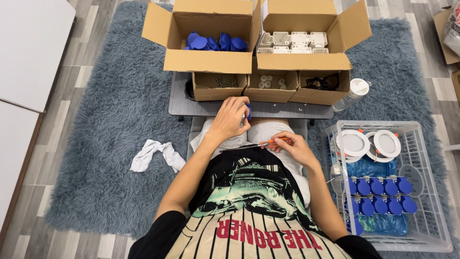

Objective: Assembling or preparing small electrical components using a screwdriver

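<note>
My left hand (231,118) is closed around a small blue plastic part (248,111) over my lap, just in front of a low grey table (191,103). Only a sliver of the blue part shows between the fingers. My right hand (289,145) grips a screwdriver (254,145) with an orange handle; its thin dark shaft points left across my lap, below my left hand.
On the table stand two open cartons, one with blue parts (213,43), one with white parts (294,42), and three small boxes (268,86). A white wire basket (433,192) at right holds blue parts and round white fittings. A clear bottle (352,93) and white cloth (155,154) lie on the grey rug.
</note>
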